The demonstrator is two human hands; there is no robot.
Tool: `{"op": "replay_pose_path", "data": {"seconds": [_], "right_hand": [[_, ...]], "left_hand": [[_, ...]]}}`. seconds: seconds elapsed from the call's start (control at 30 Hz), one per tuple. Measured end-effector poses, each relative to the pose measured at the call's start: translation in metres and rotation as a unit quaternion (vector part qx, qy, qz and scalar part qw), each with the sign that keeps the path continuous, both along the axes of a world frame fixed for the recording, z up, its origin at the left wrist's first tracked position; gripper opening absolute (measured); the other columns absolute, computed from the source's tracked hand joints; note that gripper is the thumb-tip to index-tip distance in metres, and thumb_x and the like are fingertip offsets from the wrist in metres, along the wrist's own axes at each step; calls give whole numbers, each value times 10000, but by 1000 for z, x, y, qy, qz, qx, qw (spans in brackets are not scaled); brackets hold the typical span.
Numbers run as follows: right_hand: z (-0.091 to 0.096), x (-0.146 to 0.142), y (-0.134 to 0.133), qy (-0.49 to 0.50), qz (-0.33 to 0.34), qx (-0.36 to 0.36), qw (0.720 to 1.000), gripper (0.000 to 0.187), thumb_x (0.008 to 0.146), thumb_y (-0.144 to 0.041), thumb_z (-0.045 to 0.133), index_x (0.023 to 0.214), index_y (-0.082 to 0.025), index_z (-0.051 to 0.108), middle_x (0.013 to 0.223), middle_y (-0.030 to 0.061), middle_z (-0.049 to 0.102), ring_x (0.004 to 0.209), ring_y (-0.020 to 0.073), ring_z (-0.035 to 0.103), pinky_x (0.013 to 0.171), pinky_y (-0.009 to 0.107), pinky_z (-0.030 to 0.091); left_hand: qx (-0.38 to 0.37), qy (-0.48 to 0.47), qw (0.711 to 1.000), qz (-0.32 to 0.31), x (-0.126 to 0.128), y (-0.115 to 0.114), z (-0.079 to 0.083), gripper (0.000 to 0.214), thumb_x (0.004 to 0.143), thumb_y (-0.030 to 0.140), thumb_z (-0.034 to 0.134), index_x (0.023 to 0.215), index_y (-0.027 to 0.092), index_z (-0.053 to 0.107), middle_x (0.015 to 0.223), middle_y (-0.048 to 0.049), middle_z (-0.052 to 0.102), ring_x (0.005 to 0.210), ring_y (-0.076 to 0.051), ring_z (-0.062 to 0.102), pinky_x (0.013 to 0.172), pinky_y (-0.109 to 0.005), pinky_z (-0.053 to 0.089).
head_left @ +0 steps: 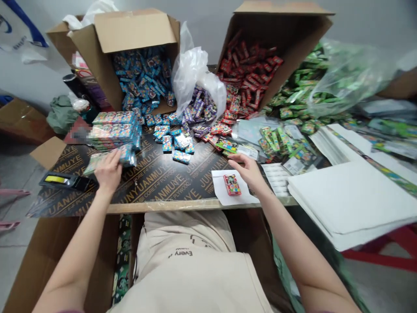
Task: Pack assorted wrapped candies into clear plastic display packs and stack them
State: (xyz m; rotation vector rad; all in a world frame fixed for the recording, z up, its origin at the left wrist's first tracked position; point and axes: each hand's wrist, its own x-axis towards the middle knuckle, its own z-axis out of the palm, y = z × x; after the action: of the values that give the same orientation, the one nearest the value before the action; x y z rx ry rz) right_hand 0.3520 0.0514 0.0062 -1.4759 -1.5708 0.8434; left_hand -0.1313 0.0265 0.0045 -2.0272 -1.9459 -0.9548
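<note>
My left hand (109,170) lies palm down on a clear-wrapped bundle of colourful packs (125,155) at the left of the black board (156,178); its fingers are curled over the bundle's near edge. My right hand (248,169) hovers over a white paper sheet (221,191), fingers pinched towards small packs (228,145) just beyond it; what it holds, if anything, I cannot make out. A single small red pack (232,184) lies on that white sheet, just left of my right wrist.
A stack of wrapped bundles (114,126) stands behind my left hand. Tipped cartons hold blue packs (143,78) and red packs (247,69); a plastic bag holds purple packs (198,108); green packs (293,100) spill at right. A black tape dispenser (65,180) lies left. White sheets (352,200) are stacked right.
</note>
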Motion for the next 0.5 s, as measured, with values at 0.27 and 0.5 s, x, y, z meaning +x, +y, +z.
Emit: {"op": "replay_pose_path", "data": {"seconds": [0.27,0.5], "right_hand": [[-18,36,-23,-321,42,-61,944,589,704,-465,739,1208,-189,607,1111,136,617,1058,324,577,900,430,456],[-32,11,-30,-345,55,-149,925,728,671,-377,772,1318,-180,504,1144,158,575,989,299,616,828,361,477]], "left_hand": [[-80,17,996,-23,-11,15,-31,459,839,455,573,1221,201,554,1402,-109,515,1334,-379,386,1113,-622,185],[-161,-74,959,-220,162,13,-44,382,841,390,601,1151,168,623,1260,-171,592,1184,-314,538,1010,-472,409]]}}
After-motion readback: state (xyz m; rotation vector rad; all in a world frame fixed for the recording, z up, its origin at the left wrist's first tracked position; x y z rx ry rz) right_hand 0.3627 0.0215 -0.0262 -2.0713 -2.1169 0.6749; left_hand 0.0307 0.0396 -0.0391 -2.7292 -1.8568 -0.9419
